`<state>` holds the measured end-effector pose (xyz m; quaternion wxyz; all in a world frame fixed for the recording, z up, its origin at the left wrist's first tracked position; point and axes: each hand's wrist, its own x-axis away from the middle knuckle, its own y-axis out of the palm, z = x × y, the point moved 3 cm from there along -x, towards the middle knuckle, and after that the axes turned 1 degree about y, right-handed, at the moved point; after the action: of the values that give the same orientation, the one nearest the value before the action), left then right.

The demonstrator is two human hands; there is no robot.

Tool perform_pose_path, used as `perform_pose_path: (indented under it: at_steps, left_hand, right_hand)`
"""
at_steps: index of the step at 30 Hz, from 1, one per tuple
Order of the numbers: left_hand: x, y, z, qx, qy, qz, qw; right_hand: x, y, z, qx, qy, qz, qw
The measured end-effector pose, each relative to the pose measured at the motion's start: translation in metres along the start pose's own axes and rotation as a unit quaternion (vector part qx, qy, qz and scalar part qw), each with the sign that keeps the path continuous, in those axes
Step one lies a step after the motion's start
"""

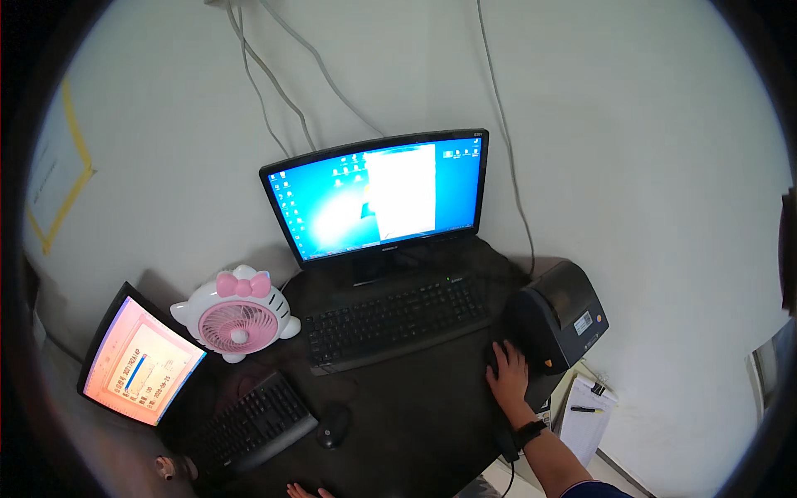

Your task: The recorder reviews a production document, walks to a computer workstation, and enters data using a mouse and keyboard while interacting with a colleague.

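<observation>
Dark desk [415,415] edge: right hand [508,373] flat, grip released, on mouse beside printer [558,315]; left hand [304,491] cropped, grip unclear.

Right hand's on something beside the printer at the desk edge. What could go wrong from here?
1. The right hand rests close beside the label printer, which sits at the desk edge; a nudge might push it off.
2. A cable hangs under that wrist and could snag.
3. The left hand, barely in view at the lower edge, is near the spare mouse and might knock it.
</observation>
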<state>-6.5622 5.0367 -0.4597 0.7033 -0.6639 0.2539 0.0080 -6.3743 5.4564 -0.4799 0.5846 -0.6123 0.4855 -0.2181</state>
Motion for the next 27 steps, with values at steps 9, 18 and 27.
perform_pose_path:
  at_steps: [9,18,27]
  left_hand:
    - [0.002,-0.002,0.004,0.009,0.015,0.026,1.0]
    - [0.005,0.006,0.003,-0.013,0.013,0.014,1.0]
    - [0.009,0.014,-0.002,-0.018,-0.004,-0.011,1.0]
  right_hand:
    - [0.015,0.001,0.002,-0.077,-0.019,0.026,0.997]
    - [0.014,0.005,0.007,-0.129,-0.026,0.057,0.99]
    - [0.013,0.006,0.007,-0.163,-0.019,0.025,0.986]
